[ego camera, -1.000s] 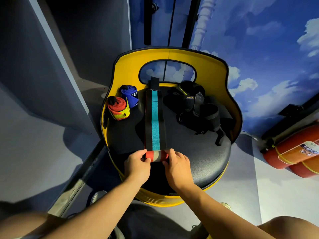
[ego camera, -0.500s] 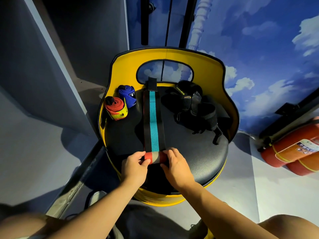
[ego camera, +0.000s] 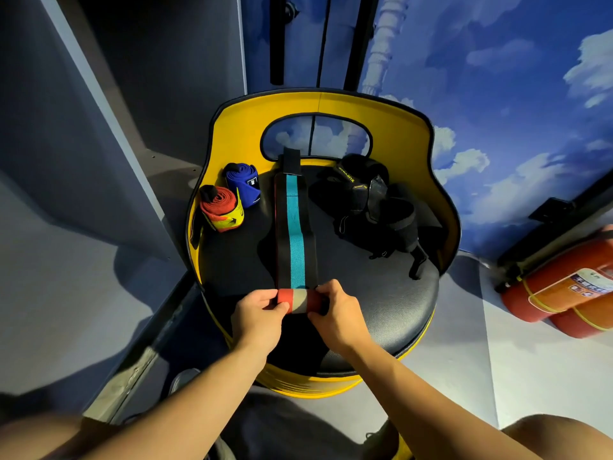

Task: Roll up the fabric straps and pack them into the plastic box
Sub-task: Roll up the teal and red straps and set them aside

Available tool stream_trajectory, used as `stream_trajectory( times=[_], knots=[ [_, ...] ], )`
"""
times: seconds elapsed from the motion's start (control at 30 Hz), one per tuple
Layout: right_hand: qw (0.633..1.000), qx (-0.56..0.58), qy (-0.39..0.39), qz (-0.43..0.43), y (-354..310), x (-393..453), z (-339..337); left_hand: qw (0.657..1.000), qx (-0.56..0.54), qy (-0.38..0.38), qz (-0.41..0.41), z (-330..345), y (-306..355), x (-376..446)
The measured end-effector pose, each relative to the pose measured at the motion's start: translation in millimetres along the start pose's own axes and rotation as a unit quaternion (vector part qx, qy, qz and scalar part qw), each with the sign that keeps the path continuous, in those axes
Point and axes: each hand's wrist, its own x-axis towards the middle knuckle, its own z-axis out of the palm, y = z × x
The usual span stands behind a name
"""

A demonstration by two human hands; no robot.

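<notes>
The step in hand was the rolling of one strap [ego camera: 294, 234]. It lay flat on the black seat [ego camera: 381, 303] of a yellow chair [ego camera: 238, 127], stretched from the near edge toward the back, black with a teal stripe down its middle. Its far end, a black tab, reached up against the yellow backrest. At the near edge the strap was already turned into a small roll [ego camera: 298, 301], which showed red and grey bands.

The left hand [ego camera: 257, 315] pinched the left end of the roll between thumb and fingers, and the right hand [ego camera: 338, 315] pinched the right end in the same way. Both hands were closed on the roll, one at each side.

Two finished rolls stood near the left edge of the seat, close to the backrest: a red roll [ego camera: 221, 209] with yellow on its side, and a blue roll [ego camera: 243, 184] just behind it, touching or nearly so. On the right part of the seat lay a pile of black straps [ego camera: 374, 207], not rolled.

I judged the task to be less than half done, since most of this strap was flat and the pile waited. No plastic box was in view. The next move would call for turning the roll away toward the backrest, with even pull from both hands, so that the edges stay in line and the roll stays tight.
</notes>
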Motion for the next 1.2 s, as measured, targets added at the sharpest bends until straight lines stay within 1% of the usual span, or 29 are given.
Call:
stream_trajectory(
  times=[0.07,0.2,0.3,0.37,0.47,0.53,0.7,0.8,0.9,1.03,1.2],
  knots=[
    [1.000,-0.003,-0.008,-0.007,2,1,-2,1.000,-0.023,-0.006,-0.012,0,-3,1],
    [0.999,-0.020,-0.034,-0.023,6,3,-8,0.999,-0.024,-0.031,-0.017,-2,-7,3],
    [0.997,-0.042,-0.053,-0.047,6,4,-10,0.998,0.033,-0.048,0.031,-5,-8,5],
    [0.994,-0.061,-0.045,-0.075,6,6,-11,0.993,0.078,-0.052,0.073,-7,-9,7],
    [0.989,-0.077,-0.030,-0.121,8,10,-14,0.983,0.129,-0.061,0.117,-8,-10,9],
    [0.986,-0.086,-0.029,-0.136,11,10,-15,0.977,0.150,-0.073,0.136,-11,-10,11],
    [0.987,-0.070,-0.023,-0.142,15,8,-15,0.968,0.152,-0.125,0.158,-17,-9,16],
    [0.987,-0.065,-0.034,-0.144,16,9,-15,0.961,0.175,-0.142,0.160,-18,-12,18],
    [0.987,-0.069,-0.043,-0.140,16,9,-17,0.957,0.190,-0.148,0.164,-20,-14,20],
    [0.989,-0.044,-0.048,-0.131,18,8,-19,0.954,0.197,-0.150,0.167,-19,-15,20],
    [0.992,-0.048,-0.044,-0.110,18,8,-16,0.961,0.183,-0.127,0.165,-14,-11,21]
  ],
)
